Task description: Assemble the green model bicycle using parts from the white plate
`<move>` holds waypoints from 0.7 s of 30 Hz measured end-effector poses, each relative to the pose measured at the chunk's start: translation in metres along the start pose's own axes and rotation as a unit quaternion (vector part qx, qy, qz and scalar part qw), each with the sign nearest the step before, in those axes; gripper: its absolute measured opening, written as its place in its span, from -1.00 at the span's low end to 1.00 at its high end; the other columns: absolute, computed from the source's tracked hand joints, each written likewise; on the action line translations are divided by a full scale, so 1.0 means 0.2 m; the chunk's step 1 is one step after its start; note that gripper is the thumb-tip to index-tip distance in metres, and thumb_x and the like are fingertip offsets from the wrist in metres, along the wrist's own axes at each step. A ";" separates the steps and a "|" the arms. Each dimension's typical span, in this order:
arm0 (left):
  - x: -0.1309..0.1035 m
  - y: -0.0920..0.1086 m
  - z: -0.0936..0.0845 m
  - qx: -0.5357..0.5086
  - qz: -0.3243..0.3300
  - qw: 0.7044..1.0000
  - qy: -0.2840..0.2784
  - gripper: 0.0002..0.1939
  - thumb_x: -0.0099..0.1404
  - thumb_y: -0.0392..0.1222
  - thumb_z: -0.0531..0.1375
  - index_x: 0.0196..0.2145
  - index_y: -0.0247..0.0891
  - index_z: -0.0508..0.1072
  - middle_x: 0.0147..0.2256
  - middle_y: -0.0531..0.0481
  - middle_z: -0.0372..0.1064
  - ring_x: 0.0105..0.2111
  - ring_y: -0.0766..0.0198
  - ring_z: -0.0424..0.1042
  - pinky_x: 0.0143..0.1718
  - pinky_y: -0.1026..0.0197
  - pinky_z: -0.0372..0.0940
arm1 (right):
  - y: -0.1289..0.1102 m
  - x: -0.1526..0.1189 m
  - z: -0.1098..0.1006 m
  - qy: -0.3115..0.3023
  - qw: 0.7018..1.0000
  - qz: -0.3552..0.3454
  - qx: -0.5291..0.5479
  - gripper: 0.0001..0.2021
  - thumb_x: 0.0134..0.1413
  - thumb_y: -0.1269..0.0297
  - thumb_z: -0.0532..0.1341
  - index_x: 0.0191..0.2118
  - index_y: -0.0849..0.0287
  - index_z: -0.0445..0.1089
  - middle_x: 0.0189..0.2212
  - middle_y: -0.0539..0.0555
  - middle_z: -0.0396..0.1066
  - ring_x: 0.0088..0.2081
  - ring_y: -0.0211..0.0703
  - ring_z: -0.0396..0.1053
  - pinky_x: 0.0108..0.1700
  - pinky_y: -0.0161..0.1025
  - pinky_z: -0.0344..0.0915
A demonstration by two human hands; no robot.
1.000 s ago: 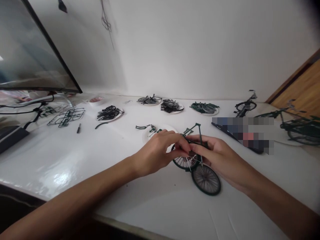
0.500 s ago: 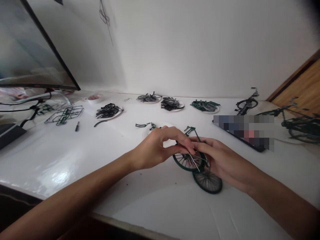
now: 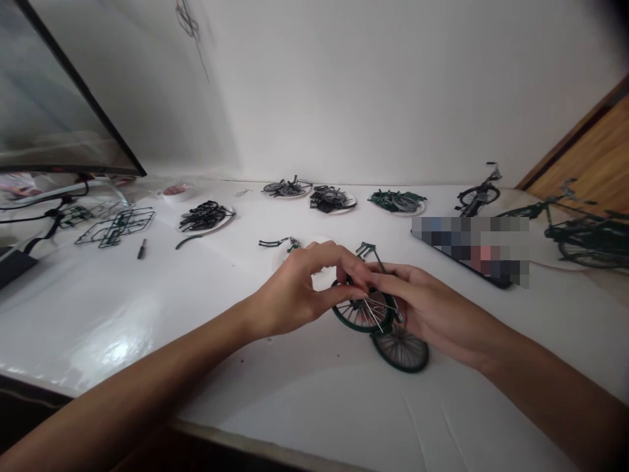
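Observation:
A small green model bicycle (image 3: 354, 324) is tilted in front of me, between my two hands. Its rear part has a spoked wheel with a dark green rim, and a second green-rimmed wheel (image 3: 401, 349) sits lower, close to the table. My right hand (image 3: 422, 308) is closed around the frame from the right. Thumb and forefinger of my left hand (image 3: 304, 285) are pinched together over the upper wheel, at the end of thin silver rods (image 3: 374, 316). My fingertips partly cover the wheel hub and the rods' upper ends.
Paper plates of model bicycle parts (image 3: 206, 216) line the back, near the wall. Beyond my left hand lies another plate (image 3: 319, 242) with green pieces. A phone (image 3: 457, 259) and finished bicycles (image 3: 479, 193) stand right. Parts frames (image 3: 115, 226), a screwdriver (image 3: 142, 249) and a monitor (image 3: 63, 98) are left.
The whole view has shifted slightly, so everything appears a little further left and higher. Both hands keep almost the same grip on the model bicycle.

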State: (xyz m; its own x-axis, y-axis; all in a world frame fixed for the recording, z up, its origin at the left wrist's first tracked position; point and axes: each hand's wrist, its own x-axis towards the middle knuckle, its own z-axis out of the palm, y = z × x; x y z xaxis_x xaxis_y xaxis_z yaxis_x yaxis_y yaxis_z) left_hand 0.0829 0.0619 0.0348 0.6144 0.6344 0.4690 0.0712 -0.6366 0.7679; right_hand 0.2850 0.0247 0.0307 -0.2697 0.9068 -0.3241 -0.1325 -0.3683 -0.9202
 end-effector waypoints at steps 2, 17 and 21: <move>0.00 0.00 -0.01 -0.008 -0.009 1.000 -0.013 -0.89 0.29 -0.29 0.33 -0.20 -0.29 0.55 -0.24 -0.07 0.53 -0.25 0.25 0.46 -0.13 0.12 0.37 | 0.00 0.00 0.00 -0.004 1.000 -0.004 0.000 -0.76 0.18 0.17 0.31 -0.09 0.13 0.56 -0.09 0.12 0.55 -0.14 -0.19 0.49 -0.19 -0.34 0.41; 0.00 0.02 0.00 -0.047 -0.003 0.999 -0.021 -0.84 0.29 -0.30 0.33 -0.15 -0.31 0.52 -0.20 -0.07 0.53 -0.24 0.28 0.47 -0.11 0.18 0.38 | -0.01 -0.01 0.00 0.000 1.000 0.001 0.014 -0.80 0.17 0.17 0.32 -0.19 0.17 0.57 -0.25 0.10 0.56 -0.29 -0.24 0.48 -0.34 -0.37 0.36; 0.00 0.01 0.02 -0.037 -0.027 0.999 -0.022 -0.82 0.27 -0.26 0.36 -0.16 -0.27 0.52 -0.30 -0.01 0.53 -0.31 0.30 0.43 -0.18 0.18 0.32 | 0.01 0.01 -0.01 -0.025 1.000 -0.002 0.011 -0.76 0.15 0.15 0.33 -0.12 0.16 0.55 -0.19 0.11 0.56 -0.22 -0.21 0.49 -0.26 -0.36 0.39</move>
State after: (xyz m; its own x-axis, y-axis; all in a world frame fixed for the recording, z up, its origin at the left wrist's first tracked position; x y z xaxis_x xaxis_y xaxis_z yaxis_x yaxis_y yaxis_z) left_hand 0.0859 0.0600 0.0344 0.6445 0.6471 0.4073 0.0490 -0.5666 0.8225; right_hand 0.2871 0.0256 0.0279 -0.3159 0.8972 -0.3087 -0.1551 -0.3699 -0.9160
